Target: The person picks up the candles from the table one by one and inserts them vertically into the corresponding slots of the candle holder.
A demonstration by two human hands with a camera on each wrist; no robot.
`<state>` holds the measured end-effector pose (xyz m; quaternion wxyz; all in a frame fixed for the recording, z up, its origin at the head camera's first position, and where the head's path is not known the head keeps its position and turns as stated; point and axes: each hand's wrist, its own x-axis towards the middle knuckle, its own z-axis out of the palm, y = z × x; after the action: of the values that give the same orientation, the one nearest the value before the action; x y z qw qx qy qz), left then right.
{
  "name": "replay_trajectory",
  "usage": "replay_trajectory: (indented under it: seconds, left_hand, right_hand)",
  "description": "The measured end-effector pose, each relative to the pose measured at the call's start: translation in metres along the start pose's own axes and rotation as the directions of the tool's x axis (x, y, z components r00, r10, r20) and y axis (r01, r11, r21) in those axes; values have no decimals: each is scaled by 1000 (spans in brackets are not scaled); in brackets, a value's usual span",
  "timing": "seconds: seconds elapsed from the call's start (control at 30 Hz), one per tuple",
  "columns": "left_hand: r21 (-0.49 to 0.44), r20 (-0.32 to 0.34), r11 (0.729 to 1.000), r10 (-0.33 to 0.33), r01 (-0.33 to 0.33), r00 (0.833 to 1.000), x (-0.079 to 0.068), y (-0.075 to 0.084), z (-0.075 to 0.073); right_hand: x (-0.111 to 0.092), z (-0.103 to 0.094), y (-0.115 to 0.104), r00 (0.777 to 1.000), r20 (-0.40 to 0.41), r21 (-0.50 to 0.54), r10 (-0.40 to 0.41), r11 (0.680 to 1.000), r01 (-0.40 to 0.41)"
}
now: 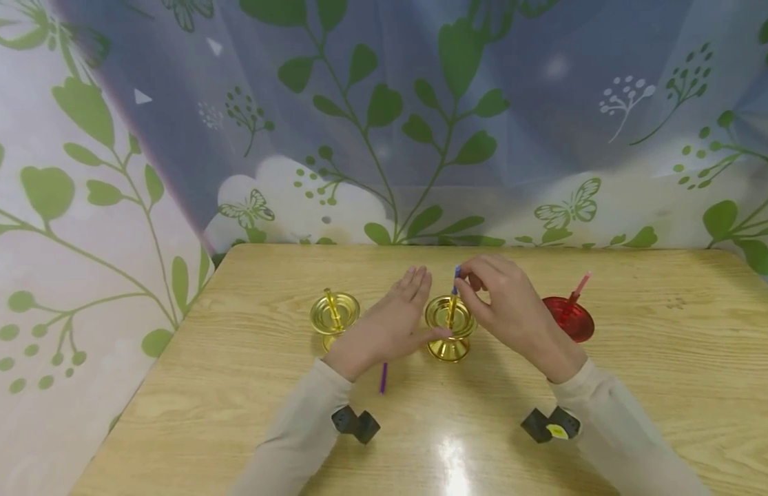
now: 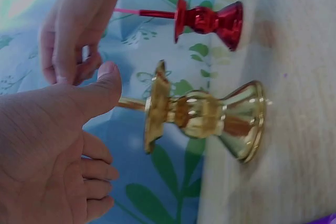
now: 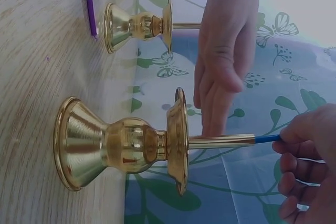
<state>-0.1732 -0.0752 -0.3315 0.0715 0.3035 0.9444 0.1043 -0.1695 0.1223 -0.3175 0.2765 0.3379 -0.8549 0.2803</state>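
My right hand (image 1: 510, 306) pinches a thin blue candle (image 3: 266, 138) between thumb and forefinger. The candle's lower end sits in the upright tube of the middle gold candle holder (image 3: 128, 145), which stands on the table. Beside that holder, my left hand (image 1: 390, 320) is held with its fingers straight, its thumb reaching in front of the holder's dish in the head view. In the left wrist view, the left thumb overlaps the right fingers and hides the blue candle.
Another gold candle holder (image 1: 318, 317) stands on the left, partly behind my left hand. To the right, a red candle holder (image 2: 205, 20) bears a pink candle (image 1: 583, 281). A purple candle (image 1: 384, 377) lies on the wooden table (image 1: 204, 399). Behind hangs a leaf-patterned curtain (image 1: 545, 124).
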Motion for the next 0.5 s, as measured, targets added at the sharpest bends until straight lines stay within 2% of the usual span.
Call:
replay_trajectory:
  seconds: [0.17,0.3,0.4,0.5]
  left_hand:
    - [-82,-68,997,5,-10,998,-6,-4,-11]
    - [-127,-151,991,20,-39,988,-18,-9,-23]
    - [-127,-213,990,27,-55,977,-31,-14,-33]
    - [-108,-240,993,26,-54,971,-44,-19,-42]
  right_hand:
    - [-2,-7,-2,995,29,-78,96,993,-94]
    - [-3,-14,-7,981,50,-133,187,975,-180]
    - [-3,-21,-13,966,71,-146,248,961,-236]
    - [-3,-28,-20,943,92,-172,321,938,-302]
